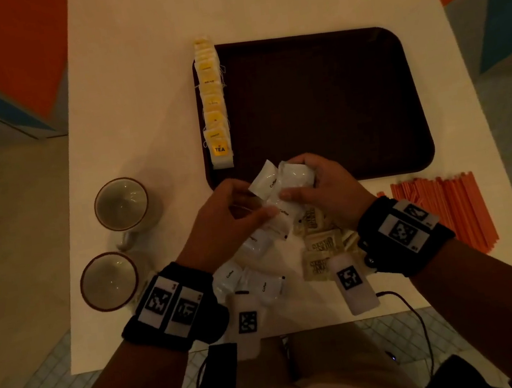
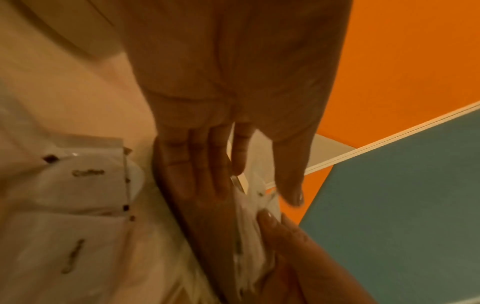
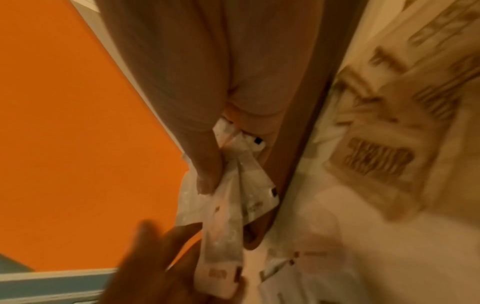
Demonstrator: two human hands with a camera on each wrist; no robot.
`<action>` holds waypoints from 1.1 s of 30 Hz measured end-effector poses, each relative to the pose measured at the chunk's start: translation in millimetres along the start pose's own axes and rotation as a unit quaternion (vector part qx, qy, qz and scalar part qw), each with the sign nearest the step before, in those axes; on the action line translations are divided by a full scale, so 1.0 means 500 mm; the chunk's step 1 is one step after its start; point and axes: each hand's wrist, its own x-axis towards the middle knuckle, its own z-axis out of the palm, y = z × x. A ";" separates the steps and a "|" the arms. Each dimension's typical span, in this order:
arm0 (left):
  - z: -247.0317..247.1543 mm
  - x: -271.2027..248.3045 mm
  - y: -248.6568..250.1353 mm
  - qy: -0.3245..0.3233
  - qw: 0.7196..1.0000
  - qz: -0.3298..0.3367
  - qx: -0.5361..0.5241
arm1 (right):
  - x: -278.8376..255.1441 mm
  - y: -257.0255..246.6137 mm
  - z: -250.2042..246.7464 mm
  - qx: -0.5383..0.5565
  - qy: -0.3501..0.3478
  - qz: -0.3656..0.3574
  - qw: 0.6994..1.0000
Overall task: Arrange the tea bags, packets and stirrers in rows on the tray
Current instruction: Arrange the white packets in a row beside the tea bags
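1. Near the dark brown plastic tray (image 1: pixel 317 104): loose white coffee packets (image 1: pixel 262 286) lying on the white worktop (image 1: pixel 142 78).
2. At its near edge: right hand (image 1: pixel 328 184) clenched round a bunch of white sachets (image 1: pixel 291 176); left hand (image 1: pixel 225 220) pinching one.
3. Best squared up, then laid beside the yellow tea bags (image 1: pixel 212 101) along its left rim.

Black wristbands (image 1: pixel 173 315) — white coded tags

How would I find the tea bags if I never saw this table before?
Look at the big dark brown tray in the middle of the white table. Along its left edge runs one straight row of overlapping tea bags. They are the only yellow things; the nearest one says TEA, unlike the white coffee packets held in the hands.
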 end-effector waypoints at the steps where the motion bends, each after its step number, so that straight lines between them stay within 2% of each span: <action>1: 0.006 0.005 0.004 -0.018 1.000 -0.017 -0.013 | -0.001 -0.004 0.005 0.011 -0.006 -0.005 1.000; 4: 0.016 0.013 0.007 -0.040 0.998 -0.025 -0.051 | -0.001 -0.011 0.016 0.046 -0.003 -0.009 0.999; 7: 0.007 0.006 -0.002 -0.057 0.994 -0.053 -0.081 | 0.000 -0.011 0.008 0.034 0.052 -0.009 0.998; 13: 0.001 -0.012 -0.028 -0.001 0.971 -0.112 -0.213 | -0.015 -0.002 -0.021 0.100 0.098 0.024 0.990; 15: 0.007 -0.012 -0.023 0.012 0.954 -0.121 -0.274 | -0.023 -0.001 -0.024 0.111 0.092 0.027 0.989; 18: 0.020 -0.008 -0.007 0.020 0.903 -0.124 -0.411 | -0.037 -0.002 -0.019 0.120 0.068 0.035 0.990; 21: 0.030 0.005 0.001 0.024 0.875 -0.138 -0.463 | -0.045 -0.004 0.001 0.164 0.053 0.049 0.984; 29: 0.040 0.023 0.006 0.004 0.874 -0.152 -0.461 | -0.052 -0.009 0.045 0.131 0.071 0.029 0.988; 31: 0.039 0.022 0.004 0.011 0.886 -0.160 -0.435 | -0.054 -0.010 0.050 0.120 0.065 0.019 0.990; 33: 0.045 0.023 -0.003 0.004 0.918 -0.137 -0.373 | -0.054 -0.013 0.054 0.108 0.057 0.009 0.993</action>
